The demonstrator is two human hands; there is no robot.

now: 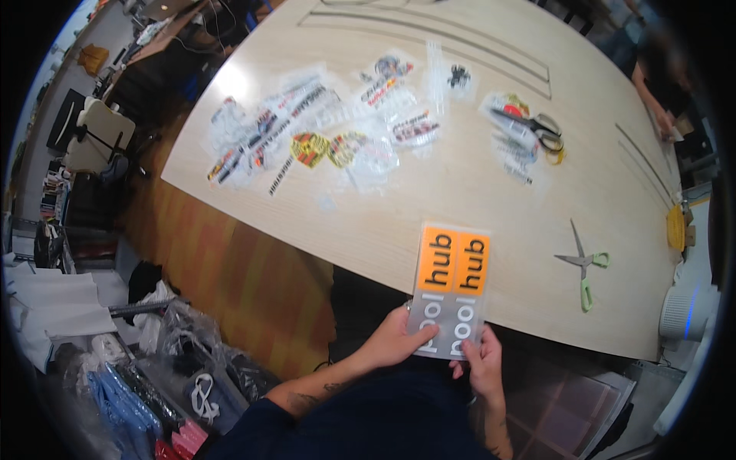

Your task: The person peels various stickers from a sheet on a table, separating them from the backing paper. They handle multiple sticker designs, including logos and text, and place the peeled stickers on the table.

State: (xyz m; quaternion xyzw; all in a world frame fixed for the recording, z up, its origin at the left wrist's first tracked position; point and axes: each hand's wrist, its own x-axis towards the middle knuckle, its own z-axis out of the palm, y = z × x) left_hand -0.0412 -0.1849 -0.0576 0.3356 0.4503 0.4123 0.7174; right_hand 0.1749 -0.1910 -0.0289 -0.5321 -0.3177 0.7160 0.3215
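A clear-and-grey sheet of stickers or transfers (452, 264), with two orange blocks and large lettering, is held in front of me at the table's near edge. My left hand (392, 339) grips its lower left side, thumb on the face. On the lower right corner, my right hand (483, 362) is closed with its thumb on top; the fingers behind the sheet are partly hidden. To the right lie green-handled scissors (584, 261), blades spread, touched by neither hand. Farther off, black-handled scissors (537, 129) rest on several clear printed pieces (515, 149).
Many clear printed cutouts (307, 115) are scattered over the far left of the pale wooden table (368, 230). Another person's hand (665, 123) shows at the right edge. A white rounded device (685, 313) stands near the right corner. Bagged garments (126, 399) lie at lower left.
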